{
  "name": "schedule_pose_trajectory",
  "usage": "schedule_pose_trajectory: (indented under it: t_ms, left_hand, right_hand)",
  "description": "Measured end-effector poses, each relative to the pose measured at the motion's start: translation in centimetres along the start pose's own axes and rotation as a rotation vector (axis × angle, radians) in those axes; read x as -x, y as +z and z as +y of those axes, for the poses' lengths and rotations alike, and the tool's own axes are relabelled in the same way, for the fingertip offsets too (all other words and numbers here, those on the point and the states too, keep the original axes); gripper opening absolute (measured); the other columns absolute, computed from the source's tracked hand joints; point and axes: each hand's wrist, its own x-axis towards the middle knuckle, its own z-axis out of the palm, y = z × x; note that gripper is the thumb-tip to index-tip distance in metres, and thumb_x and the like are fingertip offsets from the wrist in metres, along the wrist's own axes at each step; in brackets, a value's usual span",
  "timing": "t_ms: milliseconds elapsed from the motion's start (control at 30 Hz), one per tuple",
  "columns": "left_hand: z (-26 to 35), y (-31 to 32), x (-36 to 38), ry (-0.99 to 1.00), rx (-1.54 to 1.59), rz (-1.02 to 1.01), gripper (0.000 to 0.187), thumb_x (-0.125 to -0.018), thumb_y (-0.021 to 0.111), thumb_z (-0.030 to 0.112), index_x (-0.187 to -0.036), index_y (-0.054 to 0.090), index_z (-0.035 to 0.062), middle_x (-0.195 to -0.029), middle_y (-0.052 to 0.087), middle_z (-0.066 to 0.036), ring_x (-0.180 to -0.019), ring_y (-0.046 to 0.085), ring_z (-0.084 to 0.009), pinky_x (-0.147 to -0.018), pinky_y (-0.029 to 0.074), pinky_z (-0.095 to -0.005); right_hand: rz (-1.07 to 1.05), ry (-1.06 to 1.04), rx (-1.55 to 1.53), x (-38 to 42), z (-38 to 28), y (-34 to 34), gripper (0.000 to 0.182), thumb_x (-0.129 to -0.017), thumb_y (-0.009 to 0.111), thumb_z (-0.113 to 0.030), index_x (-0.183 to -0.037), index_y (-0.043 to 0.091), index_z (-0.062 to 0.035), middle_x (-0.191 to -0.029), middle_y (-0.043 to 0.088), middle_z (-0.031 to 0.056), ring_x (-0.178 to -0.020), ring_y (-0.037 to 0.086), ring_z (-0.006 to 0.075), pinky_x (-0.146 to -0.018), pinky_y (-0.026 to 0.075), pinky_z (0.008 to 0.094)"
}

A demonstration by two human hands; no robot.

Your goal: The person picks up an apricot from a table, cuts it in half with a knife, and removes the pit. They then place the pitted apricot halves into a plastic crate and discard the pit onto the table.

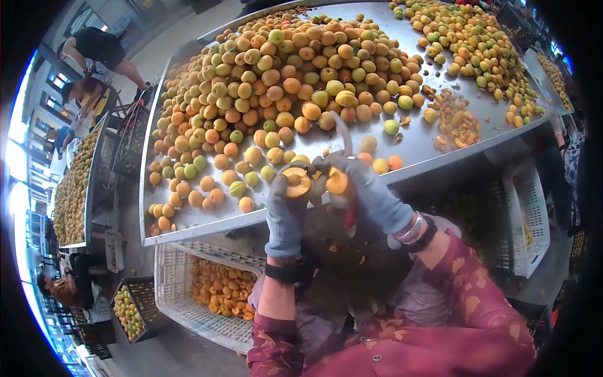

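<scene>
Both hands wear grey-blue gloves and meet above the near edge of the metal table [301,208]. My left hand [286,210] is closed around an apricot half [296,181], its orange cut face turned up. In my right hand [372,196] are another apricot half [337,181] and a knife; its curved blade [343,135] points away over the table, and a red part, apparently its handle, shows below the hand. Just beyond the fingers lie loose whole apricots [380,165]. A large heap of apricots [295,75] covers the table behind.
Cut apricot pieces [458,119] lie on the table to the right, near a second heap [477,47]. A white crate [173,283] of apricot halves stands below left. Another white crate [531,213] is at right. Several people work at the left, beside another apricot-covered table [78,195].
</scene>
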Motion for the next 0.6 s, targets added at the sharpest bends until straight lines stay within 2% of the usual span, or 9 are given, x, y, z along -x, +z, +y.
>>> schedule_pose_trajectory:
  t_ms: [100, 133, 267, 300, 367, 400, 433, 500, 600]
  left_hand:
    - [1.0, 0.1, 0.0, -0.028, -0.242, -0.015, 0.052, -0.096, 0.044, 0.037, -0.122, 0.053, -0.0066, -0.106, 0.06, -0.015, -0.075, 0.059, -0.0172, -0.063, 0.046, -0.026]
    - [0.8, -0.4, -0.2, -0.026, -0.093, -0.058, 0.035, -0.096, 0.044, 0.011, -0.127, 0.056, -0.0012, -0.098, 0.063, -0.006, -0.074, 0.058, -0.0105, -0.067, 0.048, -0.0229]
    - [-0.1, -2.1, -0.8, -0.001, 0.125, 0.073, 0.031, -0.091, 0.053, 0.003, -0.122, 0.053, -0.0012, -0.113, 0.062, -0.009, -0.093, 0.062, -0.0152, -0.08, 0.052, -0.0252]
    - [0.1, -1.5, -0.7, 0.002, 0.132, 0.075, 0.031, -0.091, 0.053, 0.003, -0.122, 0.053, -0.0012, -0.113, 0.062, -0.009, -0.093, 0.062, -0.0152, -0.08, 0.052, -0.0252]
    - [0.4, 0.6, -0.6, 0.141, 0.036, 0.293, 0.041, -0.098, 0.044, 0.028, -0.129, 0.047, 0.0011, -0.114, 0.057, -0.013, -0.09, 0.06, -0.018, -0.074, 0.051, -0.0301]
    - [-3.5, -6.4, -1.0, 0.033, 0.154, 0.154, 0.037, -0.098, 0.045, 0.028, -0.127, 0.047, 0.0043, -0.117, 0.055, -0.014, -0.098, 0.058, -0.018, -0.08, 0.051, -0.0323]
    - [-0.5, 0.8, -0.3, 0.351, -0.52, 0.336, 0.041, -0.1, 0.044, 0.032, -0.13, 0.043, 0.0033, -0.126, 0.053, -0.016, -0.1, 0.061, -0.0219, -0.074, 0.056, -0.0284]
    - [-0.4, -3.3, -1.4, -0.05, 0.493, 0.053, 0.057, -0.098, 0.041, 0.045, -0.127, 0.048, -0.0025, -0.09, 0.062, -0.011, -0.064, 0.056, -0.0158, -0.069, 0.048, -0.0295]
    - [1.4, -2.3, -1.0, -0.101, 0.465, 0.145, 0.063, -0.097, 0.037, 0.049, -0.124, 0.05, -0.0059, -0.077, 0.06, -0.008, -0.053, 0.049, -0.0148, -0.065, 0.046, -0.0282]
  right_hand:
    - [0.064, -0.077, 0.043, -1.1, -0.3, -1.6, 0.038, -0.096, 0.052, -0.038, -0.105, 0.061, -0.0017, -0.073, 0.062, 0.0046, -0.047, 0.048, 0.0078, -0.041, 0.036, 0.0192]
    - [0.13, -0.107, 0.02, -1.2, -0.7, -1.8, 0.037, -0.098, 0.048, -0.034, -0.109, 0.06, -0.0014, -0.079, 0.065, 0.0075, -0.049, 0.048, 0.0061, -0.041, 0.035, 0.0176]
    - [0.188, -0.37, 0.225, 0.6, -2.9, 0.2, 0.025, -0.096, 0.049, -0.017, -0.112, 0.061, -0.0023, -0.084, 0.066, 0.0071, -0.055, 0.051, 0.0049, -0.046, 0.038, 0.0164]
    - [0.186, -0.369, 0.232, 1.6, -3.7, 2.6, 0.025, -0.096, 0.049, -0.017, -0.112, 0.061, -0.0023, -0.084, 0.066, 0.0071, -0.055, 0.051, 0.0049, -0.046, 0.038, 0.0164]
    - [0.077, -0.393, 0.243, 3.1, -4.0, 8.5, 0.024, -0.094, 0.051, -0.009, -0.114, 0.062, -0.0035, -0.084, 0.066, 0.007, -0.059, 0.056, 0.0073, -0.053, 0.045, 0.0191]
    - [-0.055, -0.715, 0.647, 2.2, -2.0, 10.2, 0.028, -0.093, 0.053, -0.01, -0.118, 0.061, -0.0035, -0.088, 0.066, 0.0079, -0.064, 0.058, 0.0079, -0.057, 0.048, 0.0212]
    - [-0.196, -1.03, 1.05, 1.3, -0.9, 12.7, 0.032, -0.092, 0.055, -0.01, -0.123, 0.059, -0.0035, -0.091, 0.066, 0.0088, -0.068, 0.06, 0.0086, -0.061, 0.05, 0.0233]
    - [-0.342, -0.334, 0.543, 3.1, 0.3, 18.1, 0.04, -0.092, 0.057, -0.014, -0.131, 0.054, -0.0046, -0.092, 0.066, 0.0105, -0.072, 0.061, 0.009, -0.066, 0.053, 0.0265]
    - [-0.295, -0.281, 0.491, 2.5, 2.5, 18.4, 0.048, -0.09, 0.062, -0.014, -0.135, 0.05, -0.0038, -0.087, 0.067, 0.0078, -0.071, 0.062, 0.0099, -0.068, 0.053, 0.0256]
